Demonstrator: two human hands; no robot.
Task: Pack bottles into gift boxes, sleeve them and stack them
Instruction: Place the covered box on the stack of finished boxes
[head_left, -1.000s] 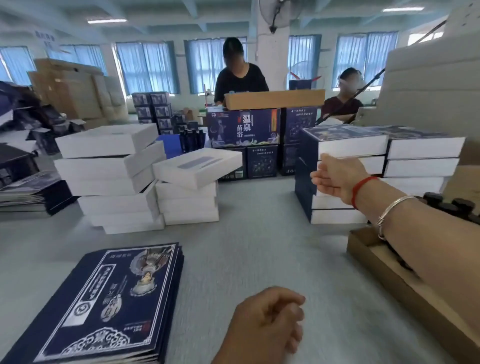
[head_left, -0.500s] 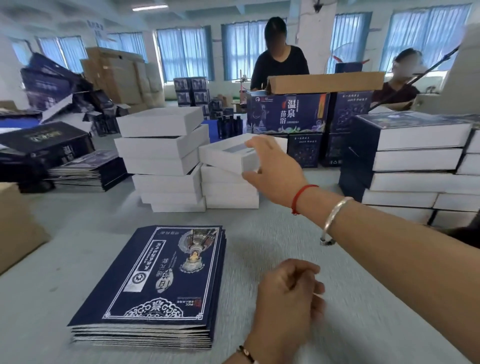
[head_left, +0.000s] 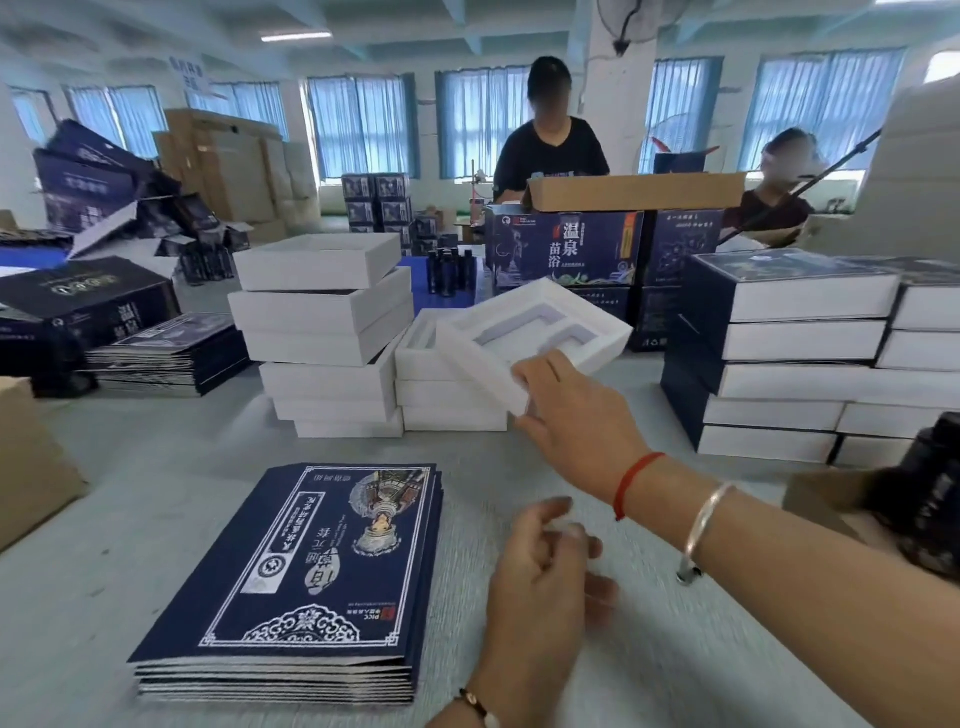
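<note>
Nearest, our left hand (head_left: 540, 587) hovers over the table (head_left: 156, 519) beside the sleeves (head_left: 311, 566), fingers loosely curled, holding nothing. Farther out, our right hand (head_left: 576, 415) pinches the tilted white tray (head_left: 535, 332) by its near corner, above the shorter tray stack (head_left: 447, 395).

Both arms are bare, no sleeves. The right wrist (head_left: 636, 480) has a red string and a silver bangle. The left wrist (head_left: 475, 699) has a thin dark bracelet.

White tray (head_left: 535, 332), navy sleeves (head_left: 306, 566) with white ornamental borders, red string (head_left: 631, 480) on the wrist.
</note>
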